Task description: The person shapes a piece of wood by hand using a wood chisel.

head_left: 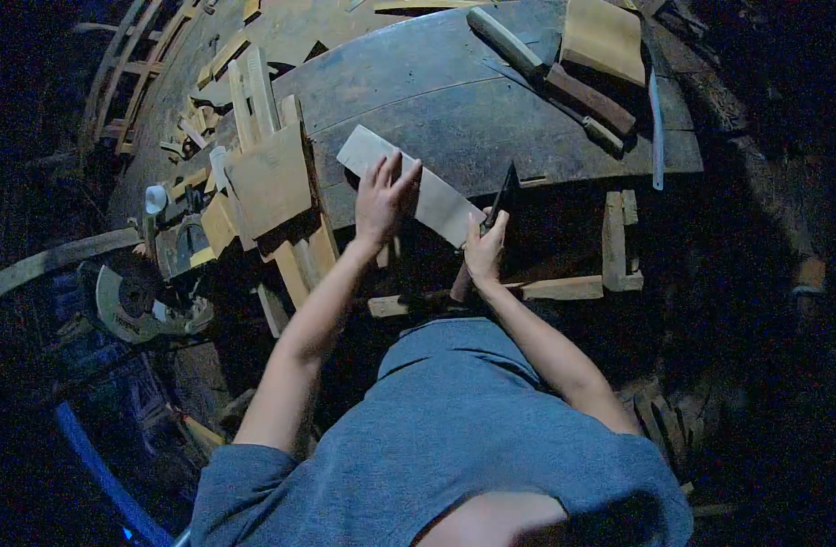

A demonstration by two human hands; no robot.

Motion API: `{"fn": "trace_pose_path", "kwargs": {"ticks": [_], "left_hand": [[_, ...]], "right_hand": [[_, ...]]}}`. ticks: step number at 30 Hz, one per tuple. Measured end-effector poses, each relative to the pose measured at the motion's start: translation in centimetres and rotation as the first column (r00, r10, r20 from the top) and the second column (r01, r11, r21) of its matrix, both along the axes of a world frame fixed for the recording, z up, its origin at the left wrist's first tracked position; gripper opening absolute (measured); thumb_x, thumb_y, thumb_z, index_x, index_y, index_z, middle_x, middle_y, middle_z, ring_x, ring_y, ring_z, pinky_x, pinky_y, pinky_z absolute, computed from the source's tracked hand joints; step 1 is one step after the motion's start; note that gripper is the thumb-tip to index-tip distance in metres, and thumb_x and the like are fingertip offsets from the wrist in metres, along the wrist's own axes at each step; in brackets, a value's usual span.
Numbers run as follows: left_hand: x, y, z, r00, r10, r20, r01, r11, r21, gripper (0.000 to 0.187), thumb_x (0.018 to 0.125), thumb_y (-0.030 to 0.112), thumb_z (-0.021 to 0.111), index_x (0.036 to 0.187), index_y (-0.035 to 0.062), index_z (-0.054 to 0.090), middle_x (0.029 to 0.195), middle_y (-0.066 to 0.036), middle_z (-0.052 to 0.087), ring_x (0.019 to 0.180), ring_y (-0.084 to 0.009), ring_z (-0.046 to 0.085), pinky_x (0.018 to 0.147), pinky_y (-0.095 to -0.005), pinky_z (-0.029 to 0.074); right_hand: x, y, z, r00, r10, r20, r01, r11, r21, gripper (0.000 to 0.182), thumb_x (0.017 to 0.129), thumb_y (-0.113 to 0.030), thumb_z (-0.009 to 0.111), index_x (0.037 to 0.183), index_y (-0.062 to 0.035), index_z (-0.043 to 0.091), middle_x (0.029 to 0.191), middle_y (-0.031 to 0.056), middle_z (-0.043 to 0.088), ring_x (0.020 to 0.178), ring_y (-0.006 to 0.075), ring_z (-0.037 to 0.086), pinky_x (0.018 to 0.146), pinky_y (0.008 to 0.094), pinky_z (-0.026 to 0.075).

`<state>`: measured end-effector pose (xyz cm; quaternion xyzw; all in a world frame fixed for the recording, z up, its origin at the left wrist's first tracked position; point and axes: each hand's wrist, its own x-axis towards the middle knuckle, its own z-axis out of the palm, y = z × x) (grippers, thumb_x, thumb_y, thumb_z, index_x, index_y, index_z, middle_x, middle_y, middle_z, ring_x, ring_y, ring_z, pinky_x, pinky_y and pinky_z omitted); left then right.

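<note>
Pale board (433,202), one, flat and elongated. Head view: lies aslant at the near edge of the surface (381,87), its far end toward the left, its near end beside the person's right hand and reaching past the edge.

Left hand (381,201): fingers extended and spread over the board's upper face, not clenched; thumb position cannot be told.

Right hand (487,249): closed around a dark-bladed tool (504,193), its pointed blade rising above the fist, the handle emerging below; the fist is against or just beside the board's near end.

Left part of the surface: broad wooden piece (270,182), resting on long wooden strips (301,264); further strips and offcuts beyond.

Far right of the surface: thick wooden block (603,41); brown wooden bar (589,98), just below it; pale stick-like piece (504,43), slanting toward the bar; narrow curved strip (656,132), near the right edge.

Below the surface, right: wooden frame (615,242).

Lower left: round-edged machine (126,305), details lost in shadow.
</note>
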<state>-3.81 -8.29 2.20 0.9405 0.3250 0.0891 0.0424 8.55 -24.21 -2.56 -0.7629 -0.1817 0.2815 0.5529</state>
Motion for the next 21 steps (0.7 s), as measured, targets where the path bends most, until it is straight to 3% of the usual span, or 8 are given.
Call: {"fn": "trace_pose_path", "kwargs": {"ticks": [5,8,10,12,13,15,18,21], "left_hand": [[-1.1,-6.1,-1.4,0.945,0.193,0.262,-0.178,0.981,-0.081,0.047,0.091,0.031,0.056,0.136,0.0206,0.047,0.141,-0.015,0.039,0.130,-0.0345,0.036,0.106,-0.0492,0.029],[-0.9,-10.0,-1.8,0.787,0.451,0.422,-0.386,0.892,-0.233,0.053,0.091,0.033,0.059,0.134,0.0070,0.045,0.133,-0.018,0.044,0.126,-0.0329,0.040,0.104,-0.0455,0.031],[-1.4,-11.6,-4.1,0.453,0.850,0.270,-0.408,0.466,-0.785,0.053,0.091,0.038,0.060,0.125,-0.0005,0.049,0.123,-0.015,0.051,0.117,-0.0262,0.048,0.098,-0.0411,0.038],[-3.1,-11.2,-8.8,0.626,0.759,0.176,-0.393,0.502,-0.770,0.049,0.091,0.033,0.058,0.129,0.0020,0.049,0.122,-0.009,0.048,0.101,-0.0202,0.048,0.079,-0.0311,0.047],[-1.6,-11.0,-6.3,0.424,0.904,0.059,-0.144,0.131,-0.981,0.054,0.089,0.042,0.059,0.122,-0.0009,0.051,0.119,-0.012,0.052,0.099,-0.0178,0.053,0.069,-0.0290,0.048],[-0.8,-10.0,-3.8,0.301,0.942,-0.147,0.499,-0.287,-0.818,0.073,0.083,0.056,0.062,0.123,-0.0046,0.051,0.117,-0.017,0.058,0.095,-0.0185,0.062,0.055,-0.0262,0.052],[0.7,-9.5,1.3,0.269,0.951,-0.156,0.880,-0.308,-0.361,0.076,0.082,0.057,0.062,0.125,-0.0039,0.049,0.114,-0.018,0.061,0.096,-0.0247,0.064,0.058,-0.0266,0.055],[1.0,-9.1,0.4,0.193,0.980,-0.053,0.799,-0.188,-0.571,0.072,0.084,0.056,0.057,0.125,-0.0032,0.049,0.115,-0.021,0.060,0.093,-0.0325,0.064,0.068,-0.0355,0.056]], "right_hand": [[-0.9,0.3,-1.5,0.997,-0.010,-0.080,0.011,1.000,0.013,0.047,0.090,-0.020,0.062,0.120,0.0047,0.036,0.110,0.0222,0.051,0.102,0.0295,0.052,0.090,0.0403,0.040],[-1.9,0.8,-2.2,0.982,-0.061,0.177,0.059,0.998,0.018,0.030,0.092,-0.020,0.060,0.105,-0.0016,0.040,0.086,0.0130,0.050,0.068,0.0215,0.060,0.059,0.0348,0.048],[-2.5,0.9,-0.5,0.989,-0.063,-0.134,0.079,0.990,0.117,0.031,0.093,-0.020,0.060,0.105,-0.0017,0.038,0.085,0.0113,0.050,0.055,0.0178,0.059,0.046,0.0311,0.048],[-2.4,0.4,1.7,0.978,0.018,-0.209,0.007,0.993,0.118,0.031,0.092,-0.019,0.060,0.105,-0.0019,0.037,0.085,0.0110,0.051,0.051,0.0168,0.060,0.042,0.0287,0.049],[-2.5,0.3,2.9,0.958,0.060,-0.281,-0.023,0.991,0.132,0.031,0.092,-0.017,0.061,0.105,-0.0021,0.037,0.086,0.0116,0.052,0.052,0.0172,0.061,0.043,0.0290,0.050],[-2.7,0.2,4.5,0.916,0.119,-0.384,-0.048,0.981,0.188,0.032,0.090,-0.015,0.063,0.104,-0.0023,0.037,0.085,0.0115,0.054,0.052,0.0169,0.062,0.043,0.0289,0.050],[-3.2,0.7,6.9,0.897,0.170,-0.407,-0.057,0.959,0.277,0.035,0.089,-0.016,0.065,0.104,-0.0025,0.037,0.081,0.0101,0.055,0.052,0.0157,0.062,0.041,0.0275,0.049],[-2.4,0.5,8.1,0.907,0.222,-0.357,-0.137,0.959,0.249,0.034,0.089,-0.019,0.066,0.104,-0.0029,0.040,0.078,0.0081,0.055,0.050,0.0125,0.059,0.038,0.0245,0.046]]}}
